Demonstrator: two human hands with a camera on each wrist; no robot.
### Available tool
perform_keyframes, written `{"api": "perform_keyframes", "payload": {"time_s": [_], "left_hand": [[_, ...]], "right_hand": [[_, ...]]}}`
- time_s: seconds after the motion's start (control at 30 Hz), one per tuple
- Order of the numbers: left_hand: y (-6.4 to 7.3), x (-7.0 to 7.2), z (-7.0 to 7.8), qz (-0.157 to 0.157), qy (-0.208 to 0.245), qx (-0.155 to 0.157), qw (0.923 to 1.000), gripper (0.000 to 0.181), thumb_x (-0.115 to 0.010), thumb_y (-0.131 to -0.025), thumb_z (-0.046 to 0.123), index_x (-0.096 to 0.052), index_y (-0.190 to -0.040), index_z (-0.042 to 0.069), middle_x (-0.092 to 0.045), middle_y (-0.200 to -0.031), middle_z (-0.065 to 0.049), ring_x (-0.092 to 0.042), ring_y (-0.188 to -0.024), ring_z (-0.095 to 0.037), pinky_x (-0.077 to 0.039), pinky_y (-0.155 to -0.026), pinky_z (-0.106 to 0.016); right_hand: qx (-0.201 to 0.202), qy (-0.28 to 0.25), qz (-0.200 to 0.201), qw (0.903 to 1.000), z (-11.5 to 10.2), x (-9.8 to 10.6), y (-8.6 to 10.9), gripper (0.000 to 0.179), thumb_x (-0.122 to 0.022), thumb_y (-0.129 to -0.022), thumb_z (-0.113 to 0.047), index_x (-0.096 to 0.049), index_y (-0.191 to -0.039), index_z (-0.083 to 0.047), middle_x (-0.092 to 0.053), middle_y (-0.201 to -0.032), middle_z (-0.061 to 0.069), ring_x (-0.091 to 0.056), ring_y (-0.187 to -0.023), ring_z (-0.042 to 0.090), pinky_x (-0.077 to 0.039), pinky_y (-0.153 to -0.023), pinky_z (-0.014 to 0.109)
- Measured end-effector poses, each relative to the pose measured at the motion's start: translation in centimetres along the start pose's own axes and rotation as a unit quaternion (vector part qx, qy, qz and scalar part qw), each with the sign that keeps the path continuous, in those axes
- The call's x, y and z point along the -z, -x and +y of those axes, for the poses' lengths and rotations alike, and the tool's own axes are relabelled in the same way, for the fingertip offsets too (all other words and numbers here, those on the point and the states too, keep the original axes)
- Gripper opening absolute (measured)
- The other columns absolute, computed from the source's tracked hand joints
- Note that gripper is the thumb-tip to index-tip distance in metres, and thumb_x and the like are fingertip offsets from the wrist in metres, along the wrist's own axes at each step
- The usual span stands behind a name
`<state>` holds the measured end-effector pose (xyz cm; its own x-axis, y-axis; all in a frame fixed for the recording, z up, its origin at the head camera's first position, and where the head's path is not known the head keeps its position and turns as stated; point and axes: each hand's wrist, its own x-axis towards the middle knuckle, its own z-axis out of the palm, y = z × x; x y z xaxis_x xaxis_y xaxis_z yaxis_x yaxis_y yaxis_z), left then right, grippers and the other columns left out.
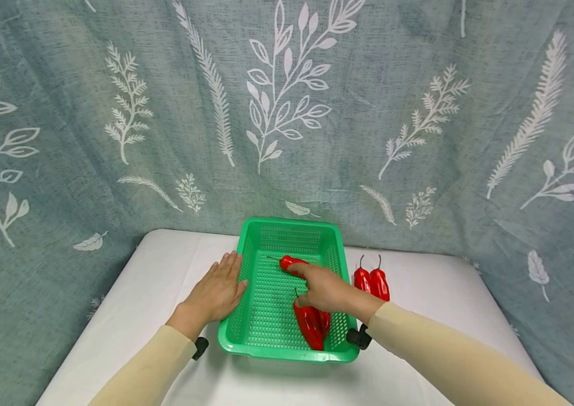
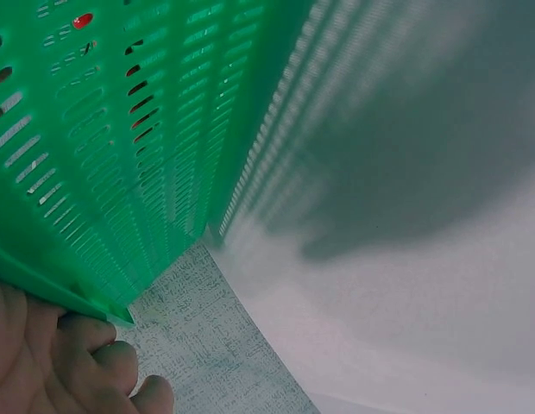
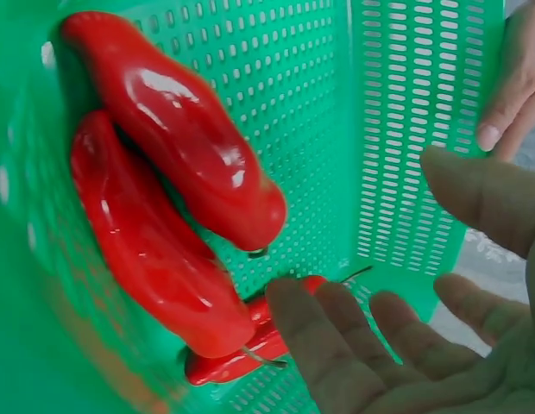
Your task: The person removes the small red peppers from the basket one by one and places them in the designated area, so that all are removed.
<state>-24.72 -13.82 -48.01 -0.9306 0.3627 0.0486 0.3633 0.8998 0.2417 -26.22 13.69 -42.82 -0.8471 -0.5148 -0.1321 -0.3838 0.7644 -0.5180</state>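
Leaf-patterned cloth (image 1: 292,192) backs a white counter (image 1: 439,287) in the head view, where the straight-fingered left hand (image 1: 218,290) lies against a green basket (image 1: 287,353), probably steadying it; two red peppers (image 1: 379,285) lie outside. Left wrist view: that hand's fingers (image 2: 116,364) touch the rim (image 2: 52,293), gripping nothing. Right wrist view: the right hand (image 3: 457,366) hangs inside, fingers spread, empty, near the inner peppers (image 3: 177,129).

The basket (image 1: 261,316) in front of me is bright green throughout, patterned with rows of small slots. The peppers inside (image 1: 309,328) are glossy red with white highlights, and the pair of peppers on the right (image 1: 380,286) matches that red, with dark stems (image 1: 380,261). I wear plain beige sleeves (image 1: 150,366) and black wrist devices (image 1: 360,338). My table cloth (image 1: 170,259) is plain white; the far curtain (image 1: 348,141) is mottled grey-green, printed with white leaves and sprigs.
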Motion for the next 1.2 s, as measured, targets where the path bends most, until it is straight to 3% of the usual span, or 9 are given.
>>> {"api": "perform_keyframes", "payload": {"time_s": [0.13, 0.23, 0.3, 0.5, 0.9, 1.2], "left_hand": [[-0.1, 0.1, -0.1, 0.000, 0.004, -0.001, 1.0000, 0.070, -0.040, -0.114, 0.035, -0.020, -0.164, -0.009, -0.021, -0.172, -0.028, -0.019, -0.161, -0.043, -0.023, -0.130, -0.058], [-0.1, 0.1, -0.1, -0.005, 0.002, 0.002, 1.0000, 0.070, -0.039, -0.115, 0.036, -0.019, -0.164, -0.009, -0.020, -0.172, -0.028, -0.018, -0.162, -0.042, -0.023, -0.130, -0.058], [-0.1, 0.1, -0.1, -0.007, 0.002, 0.002, 1.0000, 0.070, -0.039, -0.115, 0.036, -0.018, -0.164, -0.009, -0.019, -0.172, -0.028, -0.017, -0.162, -0.042, -0.022, -0.130, -0.058], [-0.2, 0.2, -0.1, -0.007, 0.000, 0.001, 1.0000, 0.070, -0.038, -0.115, 0.037, -0.019, -0.164, -0.009, -0.020, -0.172, -0.028, -0.019, -0.161, -0.043, -0.023, -0.130, -0.058], [-0.3, 0.2, 0.0, -0.011, -0.002, 0.007, 0.9999, 0.070, -0.037, -0.115, 0.038, -0.018, -0.165, -0.008, -0.020, -0.173, -0.026, -0.019, -0.162, -0.041, -0.023, -0.131, -0.056], [-0.3, 0.3, -0.2, -0.008, -0.004, 0.006, 0.9999, 0.069, -0.039, -0.115, 0.037, -0.020, -0.165, -0.007, -0.021, -0.173, -0.026, -0.021, -0.161, -0.042, -0.024, -0.131, -0.056]], "right_hand": [[-0.010, -0.021, -0.035, 0.9991, 0.5, -0.2, -0.4, 0.075, -0.085, -0.087, -0.008, -0.052, -0.154, -0.008, -0.061, -0.148, 0.017, -0.066, -0.121, 0.033, -0.061, -0.091, 0.044], [-0.015, -0.018, -0.053, 0.9983, 0.9, -0.3, -0.7, 0.075, -0.086, -0.085, -0.006, -0.053, -0.152, -0.010, -0.062, -0.145, 0.021, -0.069, -0.104, 0.029, -0.058, -0.078, 0.037], [-0.017, -0.018, -0.064, 0.9976, 1.2, -0.3, -0.9, 0.075, -0.086, -0.084, -0.004, -0.053, -0.152, -0.009, -0.061, -0.145, 0.023, -0.070, -0.103, 0.029, -0.057, -0.076, 0.036], [-0.034, -0.024, -0.098, 0.9944, 1.3, -0.2, -1.1, 0.073, -0.086, -0.085, -0.005, -0.055, -0.150, -0.012, -0.061, -0.145, 0.022, -0.062, -0.126, 0.039, -0.064, -0.083, 0.043], [-0.023, -0.007, -0.141, 0.9897, 0.8, -1.1, -1.6, 0.070, -0.083, -0.084, -0.003, -0.056, -0.148, -0.009, -0.063, -0.142, 0.017, -0.063, -0.123, 0.032, -0.062, -0.092, 0.047], [0.015, 0.007, -0.181, 0.9834, 0.0, -2.7, -1.9, 0.072, -0.084, -0.085, -0.003, -0.054, -0.150, -0.010, -0.065, -0.141, 0.012, -0.063, -0.122, 0.027, -0.059, -0.098, 0.042]]}}
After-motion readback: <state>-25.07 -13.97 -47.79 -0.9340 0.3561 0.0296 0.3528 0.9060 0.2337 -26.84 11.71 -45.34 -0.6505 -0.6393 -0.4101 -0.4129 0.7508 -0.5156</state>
